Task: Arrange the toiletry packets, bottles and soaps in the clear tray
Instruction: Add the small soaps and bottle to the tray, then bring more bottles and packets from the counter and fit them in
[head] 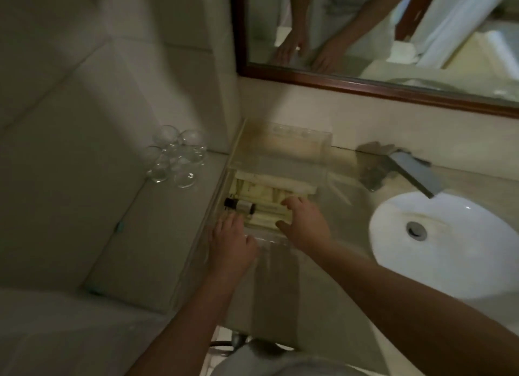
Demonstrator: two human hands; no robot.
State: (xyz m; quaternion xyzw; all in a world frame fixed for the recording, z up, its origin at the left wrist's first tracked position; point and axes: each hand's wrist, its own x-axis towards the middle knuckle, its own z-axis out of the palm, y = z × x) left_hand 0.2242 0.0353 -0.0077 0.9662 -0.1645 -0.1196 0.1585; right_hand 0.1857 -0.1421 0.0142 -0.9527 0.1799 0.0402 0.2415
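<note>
Both hands are at the tray, mid-frame: your left hand lies flat on the near rim by the bottle, your right hand spreads over the packets, fingers loose, gripping nothing. Looks like you're squaring up; next, nudge the packets snug beside the bottle.

We can read no text, label, brand or number anywhere here. The cream packets in the clear tray and the small dark-capped bottle beside them may carry print, but the picture is too dim and blurred for us to make out a single letter.
</note>
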